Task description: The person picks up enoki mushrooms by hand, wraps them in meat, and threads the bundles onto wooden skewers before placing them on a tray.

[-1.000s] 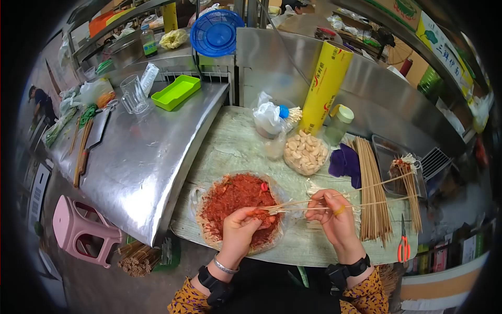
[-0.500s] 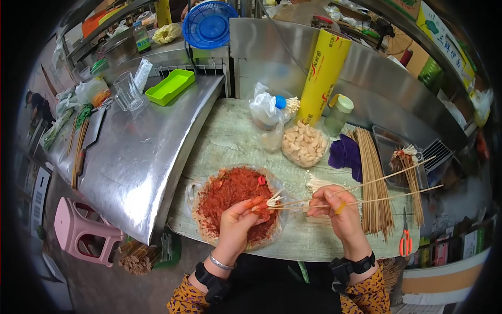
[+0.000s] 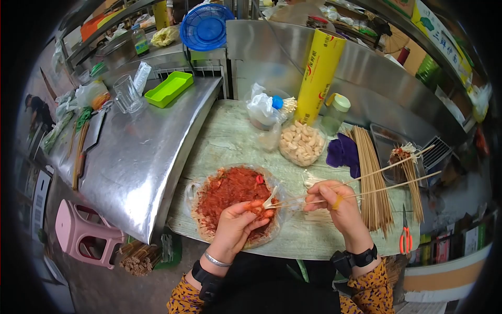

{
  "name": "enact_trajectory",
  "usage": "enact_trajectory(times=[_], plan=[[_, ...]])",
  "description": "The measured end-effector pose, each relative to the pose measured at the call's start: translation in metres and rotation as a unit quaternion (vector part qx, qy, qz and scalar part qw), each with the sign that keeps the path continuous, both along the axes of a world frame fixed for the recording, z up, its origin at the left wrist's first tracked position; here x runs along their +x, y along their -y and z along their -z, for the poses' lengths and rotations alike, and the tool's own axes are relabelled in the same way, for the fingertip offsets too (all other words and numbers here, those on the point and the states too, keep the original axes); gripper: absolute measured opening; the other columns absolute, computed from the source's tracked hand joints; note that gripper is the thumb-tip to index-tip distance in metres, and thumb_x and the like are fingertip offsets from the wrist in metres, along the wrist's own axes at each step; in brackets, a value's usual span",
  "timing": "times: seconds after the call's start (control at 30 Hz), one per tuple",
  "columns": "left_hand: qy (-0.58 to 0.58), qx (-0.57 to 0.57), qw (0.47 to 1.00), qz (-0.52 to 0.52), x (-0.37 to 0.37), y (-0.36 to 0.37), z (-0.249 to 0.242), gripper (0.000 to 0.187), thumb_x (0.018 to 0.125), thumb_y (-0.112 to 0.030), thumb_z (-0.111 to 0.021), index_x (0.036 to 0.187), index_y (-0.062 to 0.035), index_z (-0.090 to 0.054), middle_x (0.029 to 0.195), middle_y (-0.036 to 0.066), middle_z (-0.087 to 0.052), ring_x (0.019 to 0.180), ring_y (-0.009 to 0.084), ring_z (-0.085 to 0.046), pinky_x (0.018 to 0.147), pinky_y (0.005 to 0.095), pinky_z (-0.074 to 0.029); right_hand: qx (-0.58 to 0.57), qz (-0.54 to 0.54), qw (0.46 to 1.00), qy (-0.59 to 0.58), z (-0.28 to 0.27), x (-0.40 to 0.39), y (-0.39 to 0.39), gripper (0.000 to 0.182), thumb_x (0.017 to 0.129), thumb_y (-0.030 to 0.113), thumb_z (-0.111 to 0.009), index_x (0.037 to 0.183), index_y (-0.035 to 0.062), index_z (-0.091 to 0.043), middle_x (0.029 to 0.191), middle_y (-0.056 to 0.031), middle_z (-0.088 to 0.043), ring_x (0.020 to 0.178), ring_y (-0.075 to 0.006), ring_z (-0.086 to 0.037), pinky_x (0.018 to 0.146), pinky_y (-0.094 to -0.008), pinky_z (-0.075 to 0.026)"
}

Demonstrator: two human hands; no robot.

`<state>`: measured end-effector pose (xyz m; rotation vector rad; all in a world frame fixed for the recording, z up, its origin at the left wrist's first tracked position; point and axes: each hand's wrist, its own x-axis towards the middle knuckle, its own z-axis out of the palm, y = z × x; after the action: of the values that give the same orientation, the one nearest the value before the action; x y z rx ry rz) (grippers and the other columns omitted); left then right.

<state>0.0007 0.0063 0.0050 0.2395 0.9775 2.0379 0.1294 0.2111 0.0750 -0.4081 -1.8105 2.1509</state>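
Note:
My left hand (image 3: 233, 226) is closed in a pinch at the tips of two bamboo skewers (image 3: 398, 184), its fingertips stained red. Between those fingers is a small bunch of enoki mushrooms (image 3: 270, 198) with a bit of red meat, mostly hidden by the fingers. My right hand (image 3: 339, 208) grips the two skewers along their length; they spread apart toward the right. A yellow band circles one right finger. Under my left hand sits a plastic-lined container of red marinated meat (image 3: 222, 186). More enoki (image 3: 312, 180) lies behind my right hand.
Beyond are a tub of pale cashew-shaped pieces (image 3: 301, 144), a yellow cling-film box (image 3: 320, 78) and a lidded jar (image 3: 334, 115). Rightward lie a purple cloth (image 3: 343, 152), bundled skewers (image 3: 375, 199), filled skewers (image 3: 411, 167) and scissors (image 3: 406, 238). A steel counter (image 3: 141, 152) stands left.
The enoki bunch at the skewer tips now stands more upright, and my left fingers have shifted slightly around it. The skewers' far ends have dipped or shifted a little; the whole view moved slightly.

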Motion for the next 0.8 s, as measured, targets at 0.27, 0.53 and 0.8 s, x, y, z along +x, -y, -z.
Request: enact_trajectory(times=[0.27, 0.53, 0.8], plan=[[0.117, 0.113, 0.985, -0.056, -0.004, 0.005, 0.0, 0.024, 0.089, 0.002, -0.048, 0.112, 0.0019, -0.055, 0.11, 0.014, -0.06, 0.107, 0.0303, -0.059, 0.089, 0.0401, -0.052, 0.078, 0.062, 0.988, -0.116, 0.003, 0.023, 0.033, 0.031, 0.094, 0.02, -0.048, 0.091, -0.0073, -0.06, 0.084, -0.0161, -0.061, 0.075, -0.0232, -0.065, 0.069, -0.0335, -0.054], [0.138, 0.11, 0.979, -0.104, 0.005, 0.0, -0.006, 0.027, 0.092, -0.004, -0.048, 0.119, -0.0025, -0.051, 0.116, 0.013, -0.058, 0.112, 0.0256, -0.056, 0.09, 0.0367, -0.05, 0.239, 0.047, 0.959, -0.144, 0.004, 0.021, 0.061, 0.023, 0.093, 0.014, -0.049, 0.092, -0.0054, -0.061, 0.09, -0.0166, -0.06, 0.076, -0.0231, -0.065, 0.07, -0.0308, -0.052], [0.139, 0.104, 0.976, -0.134, 0.012, -0.004, -0.005, 0.027, 0.091, -0.005, -0.048, 0.117, -0.0035, -0.053, 0.116, 0.012, -0.058, 0.111, 0.027, -0.056, 0.093, 0.0414, -0.048, 0.426, 0.048, 0.884, -0.184, 0.009, 0.021, 0.072, 0.017, 0.089, 0.011, -0.052, 0.091, 0.0, -0.064, 0.087, -0.0142, -0.064, 0.073, -0.0233, -0.063, 0.065, -0.03, -0.051]])
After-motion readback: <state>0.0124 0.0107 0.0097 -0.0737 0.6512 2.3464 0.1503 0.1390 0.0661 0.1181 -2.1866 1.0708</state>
